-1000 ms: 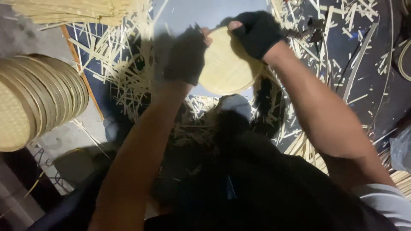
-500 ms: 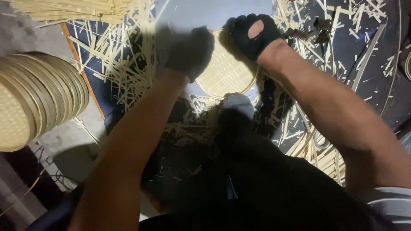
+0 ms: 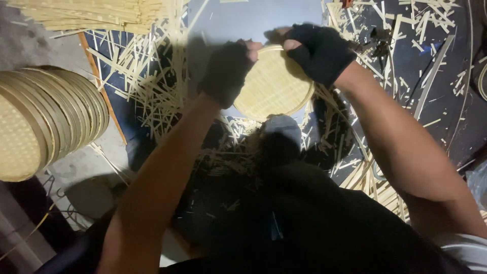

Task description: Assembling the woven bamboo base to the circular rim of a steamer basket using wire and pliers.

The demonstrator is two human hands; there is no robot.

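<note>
- The left hand (image 3: 227, 71), in a dark fingerless glove, pinched the round woven bamboo tray (image 3: 272, 86) at its upper left rim.
- The right hand (image 3: 320, 50), gloved alike, gripped the upper right rim.
- Bamboo strips (image 3: 147, 81) littered the floor; stacked trays (image 3: 45, 122) lay left.
</note>
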